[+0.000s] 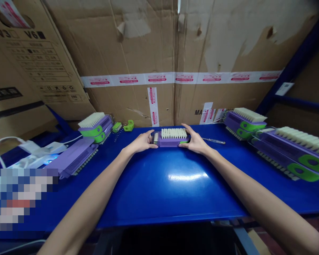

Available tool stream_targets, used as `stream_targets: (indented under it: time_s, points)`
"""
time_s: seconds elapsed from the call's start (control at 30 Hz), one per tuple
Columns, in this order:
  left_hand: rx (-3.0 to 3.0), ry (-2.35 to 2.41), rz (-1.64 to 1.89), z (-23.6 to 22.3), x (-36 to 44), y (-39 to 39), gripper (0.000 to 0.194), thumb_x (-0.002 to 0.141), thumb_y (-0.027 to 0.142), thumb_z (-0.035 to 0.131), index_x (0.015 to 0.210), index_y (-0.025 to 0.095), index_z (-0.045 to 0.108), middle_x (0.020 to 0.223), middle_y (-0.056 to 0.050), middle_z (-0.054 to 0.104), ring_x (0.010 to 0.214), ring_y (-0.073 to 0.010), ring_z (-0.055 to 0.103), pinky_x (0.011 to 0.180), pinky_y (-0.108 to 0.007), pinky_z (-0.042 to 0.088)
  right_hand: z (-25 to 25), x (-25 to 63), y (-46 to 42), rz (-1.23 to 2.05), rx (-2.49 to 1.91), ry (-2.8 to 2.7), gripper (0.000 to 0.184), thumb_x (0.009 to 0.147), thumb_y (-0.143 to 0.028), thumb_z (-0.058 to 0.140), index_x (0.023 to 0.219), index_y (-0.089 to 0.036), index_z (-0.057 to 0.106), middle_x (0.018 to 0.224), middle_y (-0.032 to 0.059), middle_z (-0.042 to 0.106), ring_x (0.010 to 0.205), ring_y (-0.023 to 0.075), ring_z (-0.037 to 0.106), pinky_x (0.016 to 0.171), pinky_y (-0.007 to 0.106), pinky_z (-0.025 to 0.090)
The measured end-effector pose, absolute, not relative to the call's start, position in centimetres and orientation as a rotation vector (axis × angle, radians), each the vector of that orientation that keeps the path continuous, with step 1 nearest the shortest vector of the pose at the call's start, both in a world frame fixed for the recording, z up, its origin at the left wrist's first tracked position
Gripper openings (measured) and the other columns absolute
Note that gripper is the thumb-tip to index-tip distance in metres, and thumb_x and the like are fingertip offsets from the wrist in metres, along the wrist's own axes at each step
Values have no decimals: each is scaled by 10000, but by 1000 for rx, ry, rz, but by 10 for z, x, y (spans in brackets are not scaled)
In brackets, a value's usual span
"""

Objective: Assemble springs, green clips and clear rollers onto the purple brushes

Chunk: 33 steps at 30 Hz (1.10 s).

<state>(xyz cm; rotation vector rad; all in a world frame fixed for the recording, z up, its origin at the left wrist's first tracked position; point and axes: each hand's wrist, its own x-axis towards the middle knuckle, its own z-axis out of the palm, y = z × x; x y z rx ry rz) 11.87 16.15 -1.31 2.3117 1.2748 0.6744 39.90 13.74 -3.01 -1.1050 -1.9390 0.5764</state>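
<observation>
A purple brush (172, 138) with pale bristles facing up rests on the blue table, held at both ends. My left hand (145, 141) grips its left end, thumb in front and fingers behind. Around the right end, by a green part, my right hand (195, 140) is closed. Just right of that hand lies a screwdriver (215, 141) with a clear handle. Behind and left of my left hand are a small green part (117, 127), a metal spring (118, 135) and a green bracket-shaped piece (129, 125).
Purple and green brushes (95, 128) are stacked at left, beside a purple brush body (73, 157). More brushes stand at right, one stack (244, 124) behind another (295, 150). A white power strip (37, 156) with cables is at far left. Cardboard (130, 46) walls the back of the table (159, 198).
</observation>
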Motion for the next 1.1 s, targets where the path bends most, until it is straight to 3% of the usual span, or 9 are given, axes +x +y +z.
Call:
stream_targets:
  time_s: [0.17,0.33,0.47,0.63,0.8,0.97,1.1]
  points:
    - [2187,1184,726,-19,119,163,817,624,389,746,1336,161,417,691,42,567,637,-147,577,619,-274,465,-31,402,141,659,-1080,-1887,944,588,-223,792,1410,-193,330,1329,124,532,1211,261,526,1066,452,366]
    - [2121,1177,731,-16,121,162,826,666,430,715,1363,120,397,752,8,609,641,-140,584,599,-265,467,-26,409,145,916,-1032,-1769,943,565,-229,806,1384,-149,346,1256,148,588,1154,253,572,1054,468,381]
    - [2143,1203,730,-14,122,162,813,721,451,662,1402,122,363,892,-39,682,779,-168,645,705,-296,507,-26,412,148,966,-1022,-1703,942,551,-232,814,1375,-168,363,1266,143,588,1146,255,580,1042,474,398]
    - [1964,1153,886,-18,129,161,849,743,414,669,1453,167,275,1241,-179,598,1034,-237,641,822,-357,528,-32,399,142,637,-1028,-1739,869,584,-250,804,1354,-170,410,1309,127,553,1204,260,533,1056,438,397]
    - [1727,1187,1126,-16,143,152,782,649,377,775,1308,128,435,1278,-194,563,1137,-265,581,963,-422,470,-29,382,127,271,-989,-1863,787,656,-222,753,1367,-195,417,1360,103,513,1250,261,495,1079,432,387]
    - [1647,1131,1188,-12,147,149,929,560,364,837,1325,140,358,1338,-176,496,1214,-271,513,1061,-428,373,-27,380,122,121,-958,-1902,775,674,-196,735,1376,-177,409,1360,126,514,1269,273,480,1087,454,380]
    - [1610,1080,1202,-8,147,148,910,562,335,836,1307,158,344,1311,-155,509,1210,-270,511,1062,-433,368,-28,380,121,79,-944,-1915,769,687,-189,726,1384,-198,401,1365,119,509,1281,277,468,1092,468,374]
